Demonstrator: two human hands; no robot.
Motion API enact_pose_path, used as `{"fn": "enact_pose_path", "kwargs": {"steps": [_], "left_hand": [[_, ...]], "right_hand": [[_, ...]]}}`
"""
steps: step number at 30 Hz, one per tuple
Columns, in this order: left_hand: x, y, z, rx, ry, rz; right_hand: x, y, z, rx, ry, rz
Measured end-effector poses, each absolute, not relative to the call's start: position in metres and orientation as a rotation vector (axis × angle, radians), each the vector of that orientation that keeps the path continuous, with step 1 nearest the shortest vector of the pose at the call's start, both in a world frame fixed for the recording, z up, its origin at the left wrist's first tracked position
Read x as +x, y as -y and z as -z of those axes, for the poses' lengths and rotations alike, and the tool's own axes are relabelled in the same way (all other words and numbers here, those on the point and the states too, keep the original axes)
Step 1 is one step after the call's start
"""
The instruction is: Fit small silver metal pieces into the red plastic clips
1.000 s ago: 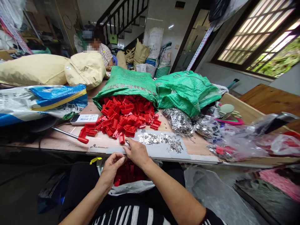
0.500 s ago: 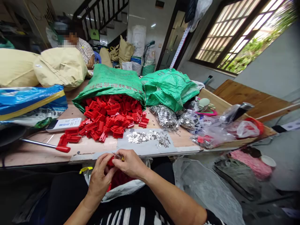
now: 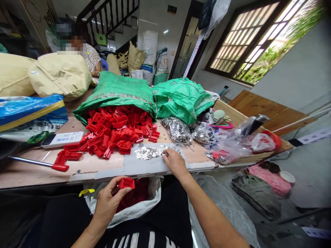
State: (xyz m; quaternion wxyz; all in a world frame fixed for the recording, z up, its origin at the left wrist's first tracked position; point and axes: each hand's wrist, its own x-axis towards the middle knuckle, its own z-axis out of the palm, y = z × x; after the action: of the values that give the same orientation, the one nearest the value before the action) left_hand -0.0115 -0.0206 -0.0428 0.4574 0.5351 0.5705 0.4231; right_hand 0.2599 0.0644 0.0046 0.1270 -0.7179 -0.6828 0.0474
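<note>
My left hand (image 3: 110,198) grips a red plastic part (image 3: 126,183), a small open box-like shape, between thumb and fingers. It hovers over the mouth of a white sack (image 3: 152,203) on my lap, with more red parts inside. My right hand (image 3: 176,162) reaches onto the table, its fingertips pinched at the right end of a pile of small silvery metal pieces (image 3: 148,153). What those fingertips hold is too small to make out. The metal pieces lie on a grey sheet (image 3: 144,168) at the table's front edge.
Red parts (image 3: 111,132) spill from a green sack (image 3: 121,89) behind the sheet. Bags of metal pieces (image 3: 178,131) and a wooden tray (image 3: 281,148) with plastic bags stand right. A metal lever with a red grip (image 3: 60,167) juts in from the left. Another person (image 3: 91,57) sits beyond the table.
My hands were together around a red part, with a thin pointed metal thing at my right fingers. My right hand has since moved forward and right to the metal pieces; my left keeps a red part.
</note>
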Motion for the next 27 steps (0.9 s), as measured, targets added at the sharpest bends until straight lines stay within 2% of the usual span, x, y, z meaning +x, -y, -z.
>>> {"fn": "enact_pose_path", "kwargs": {"steps": [16,22,27], "left_hand": [[-0.014,0.021,0.044,1.229,-1.394,-1.038],[-0.012,0.021,0.042,1.175,-1.360,-1.079],[-0.012,0.021,0.040,1.113,-1.344,-1.105]], "right_hand": [[0.258,-0.075,0.001,-2.084,2.044,-0.145],[0.261,-0.057,-0.003,-1.820,2.121,-0.387],[0.269,-0.043,-0.004,-1.798,2.026,-0.468]]}}
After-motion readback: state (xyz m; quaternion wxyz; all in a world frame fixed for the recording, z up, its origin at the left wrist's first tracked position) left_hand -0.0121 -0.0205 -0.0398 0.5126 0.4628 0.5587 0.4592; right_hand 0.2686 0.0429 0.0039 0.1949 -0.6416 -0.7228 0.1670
